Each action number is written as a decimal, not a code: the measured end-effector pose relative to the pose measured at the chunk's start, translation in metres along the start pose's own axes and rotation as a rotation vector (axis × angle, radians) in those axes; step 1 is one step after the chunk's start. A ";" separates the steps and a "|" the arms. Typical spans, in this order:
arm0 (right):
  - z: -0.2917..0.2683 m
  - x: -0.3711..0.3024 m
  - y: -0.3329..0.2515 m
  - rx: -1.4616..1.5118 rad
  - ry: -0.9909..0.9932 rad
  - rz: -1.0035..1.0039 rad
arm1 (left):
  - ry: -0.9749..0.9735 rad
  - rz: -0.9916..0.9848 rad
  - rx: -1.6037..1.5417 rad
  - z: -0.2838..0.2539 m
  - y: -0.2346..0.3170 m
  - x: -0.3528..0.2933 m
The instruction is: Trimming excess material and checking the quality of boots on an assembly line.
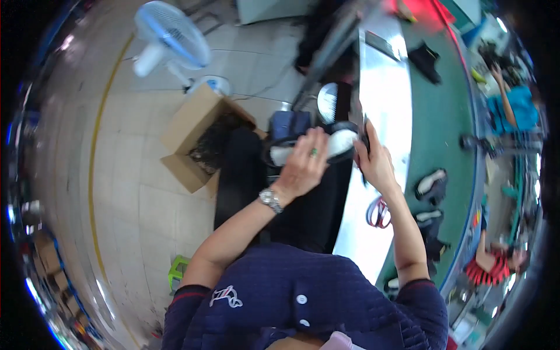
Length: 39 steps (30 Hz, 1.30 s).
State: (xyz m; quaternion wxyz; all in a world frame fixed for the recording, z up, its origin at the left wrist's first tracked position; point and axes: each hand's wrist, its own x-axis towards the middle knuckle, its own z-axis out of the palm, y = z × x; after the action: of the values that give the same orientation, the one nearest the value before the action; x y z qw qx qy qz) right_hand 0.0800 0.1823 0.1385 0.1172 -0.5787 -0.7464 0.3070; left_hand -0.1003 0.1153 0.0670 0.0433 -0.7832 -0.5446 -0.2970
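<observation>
Above my lap lies a black shoe with a white sole [342,142]. My left hand [304,160] presses across its middle, the fingers close together and hiding part of it. A green ring and a metal watch show on that hand and wrist. To the right of the shoe, at the edge of the bench, my right hand [376,163] is closed round a slim dark tool [366,135]; motion blurs it, so its exact kind cannot be made out.
A long shiny metal bench [385,93] runs along my right, with red-rimmed rings [378,212] on it. Beyond, a green belt [440,125] carries several dark shoes [431,185]. An open cardboard box [192,140] and a fan [172,36] stand at left. Other people work at far right.
</observation>
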 end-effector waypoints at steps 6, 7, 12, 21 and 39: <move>-0.028 -0.007 0.021 0.219 -0.020 -0.092 | 0.110 0.047 -0.189 0.008 0.014 -0.001; -0.025 -0.017 0.003 0.240 0.058 -0.094 | 0.100 0.016 -0.121 0.036 0.018 -0.003; -0.033 -0.020 -0.024 -0.356 -0.249 0.022 | 0.098 0.038 0.135 0.045 0.019 -0.011; -0.035 -0.017 -0.036 -0.271 -0.280 -0.188 | 0.034 0.013 -0.096 0.050 0.013 -0.001; -0.013 -0.015 0.009 -0.359 -0.185 -0.171 | 0.127 -0.096 -0.563 0.021 0.012 -0.008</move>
State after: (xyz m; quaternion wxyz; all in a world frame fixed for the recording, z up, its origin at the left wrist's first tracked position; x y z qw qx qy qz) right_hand 0.0982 0.1741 0.1463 -0.0313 -0.4943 -0.8429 0.2100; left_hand -0.0827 0.1121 0.0487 -0.1562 -0.7176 -0.4733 -0.4865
